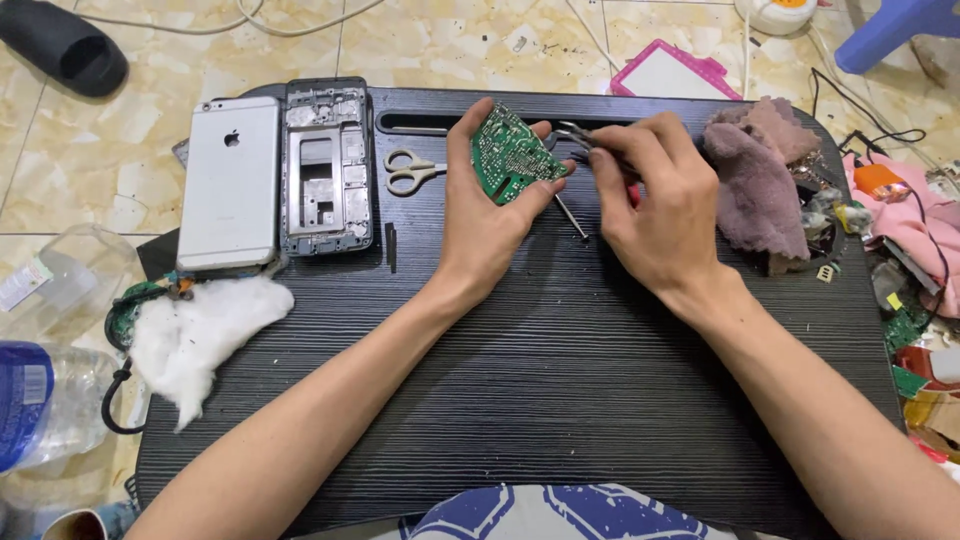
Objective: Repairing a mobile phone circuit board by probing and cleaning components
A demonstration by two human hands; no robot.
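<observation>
My left hand (487, 215) grips a small green circuit board (512, 152), tilted upright above the black tray table (560, 390). My right hand (655, 200) is closed around metal tweezers (572, 134), whose tips touch the board's right edge. A thin metal rod (572, 217) slants down between the two hands; what it belongs to is hidden. Small scissors (410, 171) lie just left of my left hand.
At the table's left lie a silver phone (230, 182) face down, a bare metal phone frame (326, 166) and a wad of white cotton (198, 328). A mauve cloth (758, 175) sits at the right, with loose electronic parts (905, 300) beyond. A plastic bottle (40, 400) lies on the floor.
</observation>
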